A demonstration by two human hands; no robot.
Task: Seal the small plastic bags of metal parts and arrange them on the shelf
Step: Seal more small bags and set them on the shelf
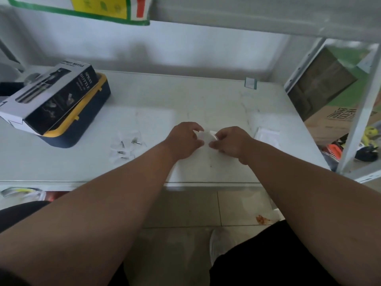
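Both hands pinch one small clear bag (pixel 206 137) between them over the white shelf (pixel 206 100): our left hand (pixel 185 142) curls thumb and fingers onto its left edge, our right hand (pixel 231 142) grips its right edge the same way. We cannot tell what is inside that bag, nor whether its top is closed.

At about nine o'clock from the hands, near them on the shelf, lies a loose cluster of clear bags with metal parts (pixel 126 148), small silvery pieces showing through the plastic. At three o'clock, just beyond our right hand, a flat stack of pale bags (pixel 267 135) lies on the shelf.

Farther out, at ten o'clock, a dark blue and yellow case (pixel 88 118) sits on the shelf with a spray bottle box (pixel 51 96) resting tilted on top of it. At one o'clock, near the back edge, stands a small green-edged tag (pixel 250 83). At two to three o'clock, past the white upright, a cardboard carton (pixel 329 112) leans.
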